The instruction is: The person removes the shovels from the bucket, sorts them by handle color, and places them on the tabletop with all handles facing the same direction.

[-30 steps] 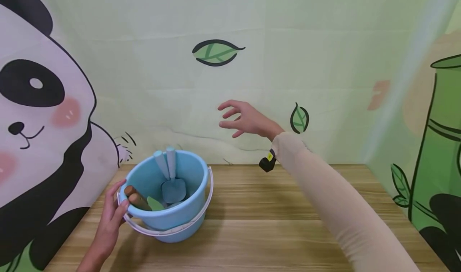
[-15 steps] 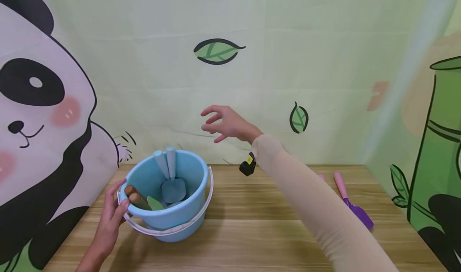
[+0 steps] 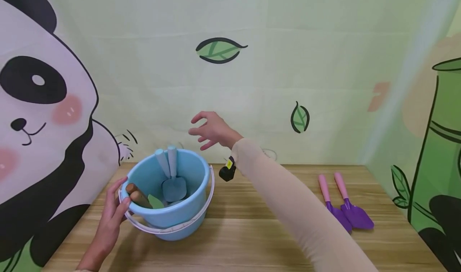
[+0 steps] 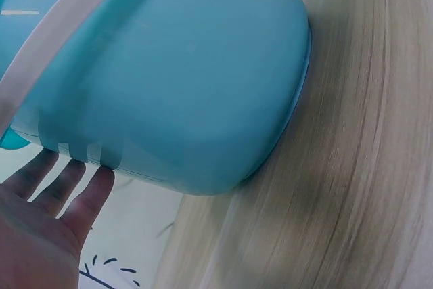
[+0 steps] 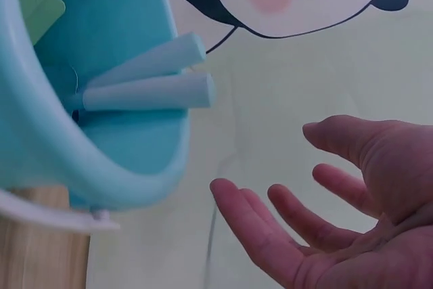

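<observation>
In the head view a light blue bucket (image 3: pixel 165 214) stands on the wooden table at left, its pale handle hanging down in front. My left hand (image 3: pixel 112 216) holds the bucket's left side near the rim, thumb in front and fingers farther back; in the left wrist view several fingertips touch the outer wall. Inside lean light blue toy shovels (image 3: pixel 173 180), brown handles (image 3: pixel 138 196) and a green piece (image 3: pixel 155 202), whose lower parts are hidden. My right hand (image 3: pixel 212 129) hovers above and to the right of the bucket, fingers loosely bent and holding nothing.
Two purple toy shovels (image 3: pixel 356 216) with pink handles lie side by side at the table's right, one partly behind my right sleeve (image 3: pixel 288 200). A printed cloth backdrop (image 3: pixel 252 71) rises behind the wooden table (image 3: pixel 245 244). A black camera (image 3: pixel 227 171) sits at my right wrist.
My right hand has moved left and slightly down toward the bucket, and the sleeve uncovers the purple shovels on the right. The left hand and the bucket stay in place.
</observation>
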### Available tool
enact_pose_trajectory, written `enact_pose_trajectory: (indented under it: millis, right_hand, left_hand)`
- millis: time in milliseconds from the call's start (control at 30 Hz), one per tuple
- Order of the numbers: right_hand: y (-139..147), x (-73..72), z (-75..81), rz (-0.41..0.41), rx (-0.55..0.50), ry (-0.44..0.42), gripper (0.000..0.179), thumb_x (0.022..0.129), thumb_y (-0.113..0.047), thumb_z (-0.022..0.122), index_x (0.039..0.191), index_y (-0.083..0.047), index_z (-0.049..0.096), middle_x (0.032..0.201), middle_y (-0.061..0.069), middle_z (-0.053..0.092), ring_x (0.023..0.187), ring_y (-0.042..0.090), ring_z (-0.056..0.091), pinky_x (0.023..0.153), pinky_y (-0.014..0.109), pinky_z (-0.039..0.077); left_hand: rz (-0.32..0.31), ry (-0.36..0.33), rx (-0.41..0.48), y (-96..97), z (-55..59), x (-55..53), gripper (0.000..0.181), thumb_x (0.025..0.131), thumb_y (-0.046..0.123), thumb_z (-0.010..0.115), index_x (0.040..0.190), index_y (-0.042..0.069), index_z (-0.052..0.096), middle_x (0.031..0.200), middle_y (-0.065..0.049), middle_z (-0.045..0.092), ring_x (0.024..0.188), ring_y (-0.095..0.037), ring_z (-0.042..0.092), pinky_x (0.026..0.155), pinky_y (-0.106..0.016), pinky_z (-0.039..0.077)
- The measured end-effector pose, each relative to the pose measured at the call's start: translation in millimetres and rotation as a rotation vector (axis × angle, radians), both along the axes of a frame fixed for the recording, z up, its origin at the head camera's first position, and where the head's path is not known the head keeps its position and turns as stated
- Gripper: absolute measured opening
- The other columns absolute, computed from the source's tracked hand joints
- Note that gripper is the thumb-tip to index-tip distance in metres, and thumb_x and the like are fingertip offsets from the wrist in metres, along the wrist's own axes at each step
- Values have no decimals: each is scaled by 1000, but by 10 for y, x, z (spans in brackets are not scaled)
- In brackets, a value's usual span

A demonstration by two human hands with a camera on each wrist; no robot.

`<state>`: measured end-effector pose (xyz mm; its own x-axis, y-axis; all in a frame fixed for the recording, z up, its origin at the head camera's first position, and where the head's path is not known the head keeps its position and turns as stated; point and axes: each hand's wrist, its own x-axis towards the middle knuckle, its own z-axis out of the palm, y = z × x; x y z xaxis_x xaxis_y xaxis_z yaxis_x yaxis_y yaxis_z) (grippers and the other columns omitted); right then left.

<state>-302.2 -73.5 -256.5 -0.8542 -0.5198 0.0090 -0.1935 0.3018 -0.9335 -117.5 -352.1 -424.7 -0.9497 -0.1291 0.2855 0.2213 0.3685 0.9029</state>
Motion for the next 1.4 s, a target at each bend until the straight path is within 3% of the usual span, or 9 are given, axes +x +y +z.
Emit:
enact_pose_trajectory:
  millis: [233, 400, 500, 600, 733, 933, 1267, 1400]
  right_hand:
    - [-167, 93, -90, -33, 31, -41, 45, 95, -21, 75, 134, -9, 56, 128, 15, 62, 109, 40, 67, 77, 49, 60]
    - [-254, 144, -131, -37, 40, -63, 45, 95, -21, 76, 133, -10, 56, 130, 15, 61, 110, 42, 68, 76, 48, 61]
    - [-309, 166, -148, -23, 25, -79, 44, 95, -19, 76, 133, -9, 56, 129, 16, 61, 109, 43, 68, 77, 48, 60]
    - [-371, 185, -167, -16, 14, -88, 43, 95, -17, 75, 133, -9, 56, 129, 17, 61, 108, 44, 69, 78, 50, 60]
    - [-460, 224, -200, -43, 28, -84, 40, 96, -17, 75, 131, -10, 57, 126, 17, 62, 104, 43, 70, 77, 49, 60]
    - [-567, 285, -237, -70, 45, -90, 37, 95, -17, 76, 127, -11, 58, 121, 17, 64, 102, 43, 71, 75, 47, 61]
    - [-670, 313, -267, -84, 52, -68, 31, 95, -13, 76, 121, -9, 60, 112, 15, 64, 102, 42, 70, 75, 45, 61]
    - [-708, 327, -263, -78, 49, -70, 28, 94, -10, 75, 118, -9, 60, 107, 14, 65, 104, 41, 69, 75, 46, 61]
  left_hand:
    - [-11, -3, 16, -6, -19, -23, 57, 112, 30, 35, 163, 29, 11, 164, -23, 17, 143, -59, 27, 95, -74, 42]
    - [-3, -6, 9, -11, -18, -15, 57, 112, 31, 35, 163, 29, 11, 164, -23, 17, 143, -58, 28, 94, -72, 44]
    - [2, -4, -5, -17, -12, -2, 57, 112, 32, 34, 163, 29, 11, 163, -22, 18, 142, -58, 29, 93, -64, 48]
    - [-4, 2, 0, -26, -9, 0, 56, 112, 31, 35, 163, 29, 12, 163, -21, 19, 142, -56, 30, 90, -46, 54]
    - [-10, 15, 7, -41, -23, -6, 56, 112, 28, 35, 164, 29, 14, 162, -21, 23, 141, -49, 34, 81, -24, 51]
    - [-5, 23, 14, -50, -53, -12, 56, 112, 25, 36, 164, 28, 15, 160, -18, 26, 140, -45, 37, 81, -23, 51]
    - [-15, 21, 13, -13, -11, 8, 56, 112, 27, 36, 164, 29, 15, 162, -21, 25, 139, -51, 35, 83, -24, 51]
    - [-12, 23, 7, -20, -14, 9, 56, 112, 26, 36, 164, 28, 15, 162, -21, 25, 138, -45, 39, 83, -23, 51]
